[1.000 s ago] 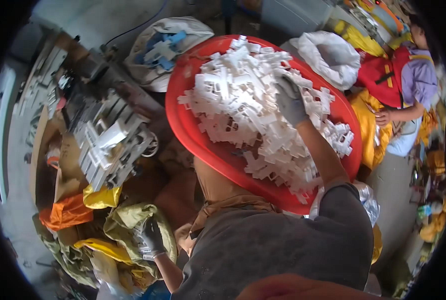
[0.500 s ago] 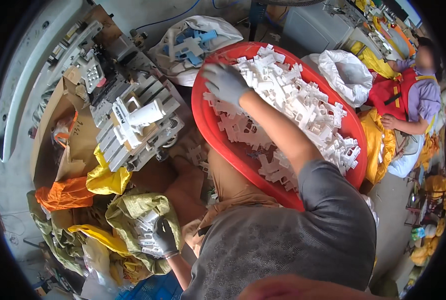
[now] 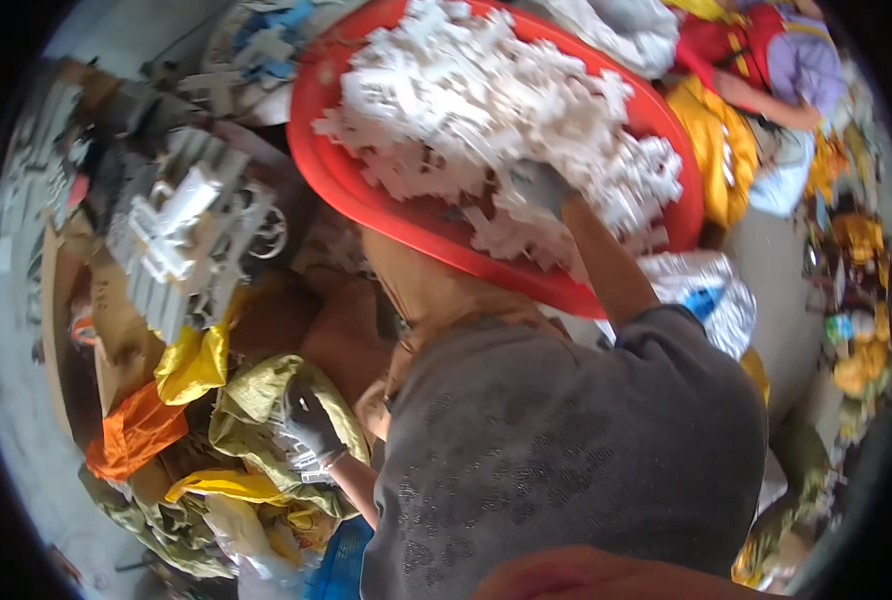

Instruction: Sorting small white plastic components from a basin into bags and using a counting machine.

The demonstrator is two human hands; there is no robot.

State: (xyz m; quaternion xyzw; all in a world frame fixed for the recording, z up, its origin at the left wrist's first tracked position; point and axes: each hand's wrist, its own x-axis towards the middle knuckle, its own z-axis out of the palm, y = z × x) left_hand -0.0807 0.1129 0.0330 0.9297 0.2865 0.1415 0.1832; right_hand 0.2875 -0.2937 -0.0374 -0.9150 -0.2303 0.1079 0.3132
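My right hand (image 3: 538, 187), in a grey glove, reaches into a large red plastic tub (image 3: 311, 150). It is among a heap of white moulded plastic parts (image 3: 436, 95). Motion blur and the pile obscure its fingers, so any part in its grasp cannot be made out. At the lower left, my left hand (image 3: 311, 428) wears a dark grey glove and rests inside the mouth of an olive-green woven sack (image 3: 241, 400). Its fingers look stretched out over several white parts (image 3: 309, 465) in the sack, though the picture is blurred there.
A slatted metal fixture (image 3: 136, 250) carries a white part (image 3: 181, 205) at the left, beside a cardboard box (image 3: 121, 330). Orange cloth (image 3: 141, 430) and yellow bags lie below. Another person (image 3: 801, 65) sits at the far right near a yellow sack (image 3: 711, 140). A silver bag (image 3: 716, 290) lies by my right elbow.
My right hand has moved from the tub's far left rim nearer to me and rightward, into the white parts. My left hand stays at the green sack. The whole view has shifted.
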